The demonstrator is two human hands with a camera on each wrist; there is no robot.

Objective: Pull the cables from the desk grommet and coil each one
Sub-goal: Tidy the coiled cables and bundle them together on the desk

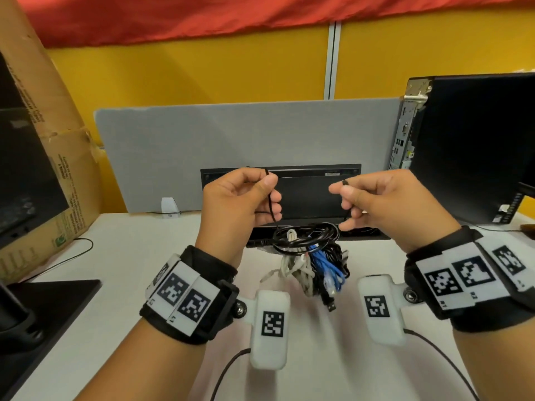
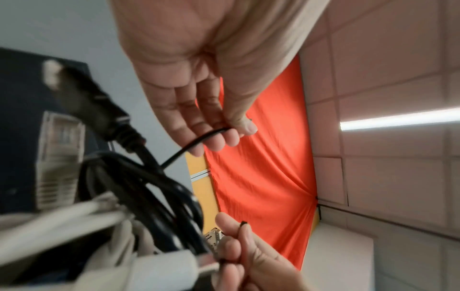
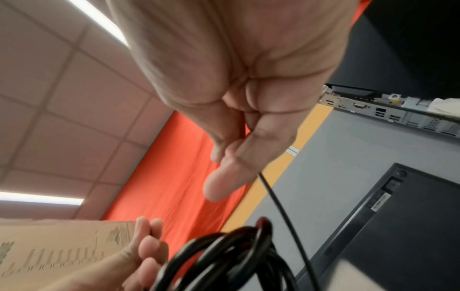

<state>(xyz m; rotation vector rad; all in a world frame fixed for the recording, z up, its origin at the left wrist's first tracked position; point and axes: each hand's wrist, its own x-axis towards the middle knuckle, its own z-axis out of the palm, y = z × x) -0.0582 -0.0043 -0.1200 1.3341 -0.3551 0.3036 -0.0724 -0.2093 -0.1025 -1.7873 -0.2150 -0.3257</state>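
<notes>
Printing on the cardboard box (image 1: 62, 180) is too blurred to read. Raised above the white desk (image 1: 139, 256), the left hand (image 1: 241, 199) and right hand (image 1: 376, 198) each pinch the thin black cable (image 1: 271, 204), from which a black coil (image 1: 307, 235) hangs over the bundled cables (image 1: 315, 270). Only the right wrist view shows the computer's rear ports (image 3: 383, 113).

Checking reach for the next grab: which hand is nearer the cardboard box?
Left. The left hand pinches the thin black cable mid-desk, on the side where the cardboard box stands; the right hand holds the cable's other end farther away.
</notes>
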